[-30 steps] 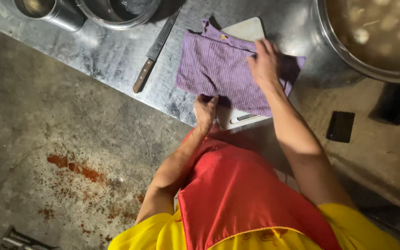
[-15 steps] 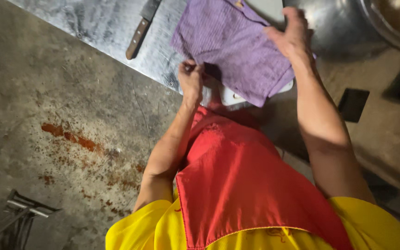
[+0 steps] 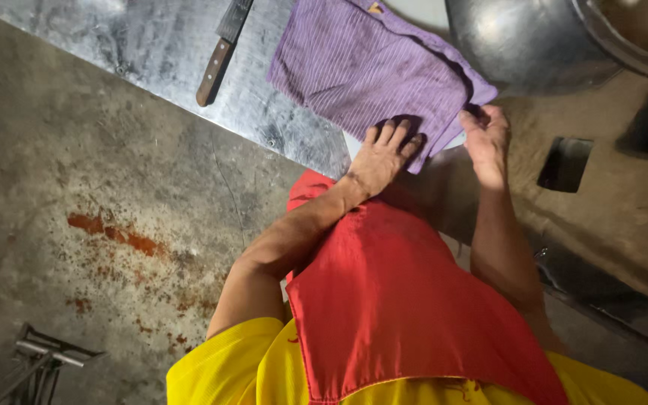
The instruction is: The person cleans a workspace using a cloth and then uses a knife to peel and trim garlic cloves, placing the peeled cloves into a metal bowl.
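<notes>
A purple striped cloth point(image 3: 369, 67) lies spread over a white cutting board point(image 3: 421, 11) on the steel counter point(image 3: 151, 52). My left hand point(image 3: 382, 154) rests flat on the cloth's near edge, fingers spread. My right hand point(image 3: 485, 139) pinches the cloth's right corner at the counter edge. I wear a red apron point(image 3: 399, 300) over a yellow shirt.
A knife with a wooden handle point(image 3: 219, 56) lies on the counter left of the cloth. A large metal bowl point(image 3: 526, 41) stands at the upper right. The concrete floor point(image 3: 76, 225) has reddish stains; a dark square opening point(image 3: 564, 161) sits at the right, and a metal rack point(image 3: 31, 360) at the lower left.
My left hand moved from gripping the cloth's near edge to lying flat on it. My right hand slid from on top of the cloth down to its right corner.
</notes>
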